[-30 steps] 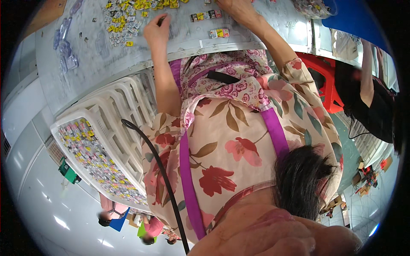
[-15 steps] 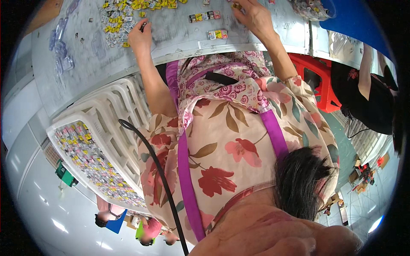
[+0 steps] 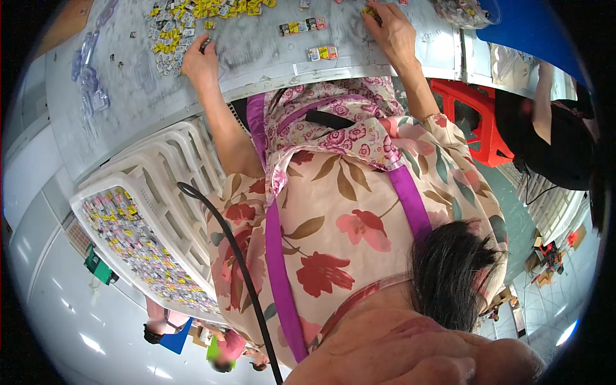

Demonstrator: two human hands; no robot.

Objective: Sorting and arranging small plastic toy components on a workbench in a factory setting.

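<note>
two short rows laid out, a large loose share left
from my remote seat i see the left hand (image 3: pixel 201 65) pinching a small dark piece (image 3: pixel 205 45) beside the heap of loose yellow and white little blocks (image 3: pixel 172 40), toward the left of the grey, smudged worktop (image 3: pixel 256 59); the right hand (image 3: pixel 396 40), well apart, has its fingertips closed on a small yellow-and-dark piece (image 3: pixel 370 13). between them lie a longer black, yellow and pink row of blocks (image 3: pixel 303 26) and, closer to the near edge, a shorter white, yellow and pink row of blocks (image 3: pixel 323 53). i judge most blocks up here unsorted; past the near edge, a white plastic basket (image 3: pixel 138 170) bears many similar small pieces (image 3: pixel 141 244), whether finished i cannot tell.
</note>
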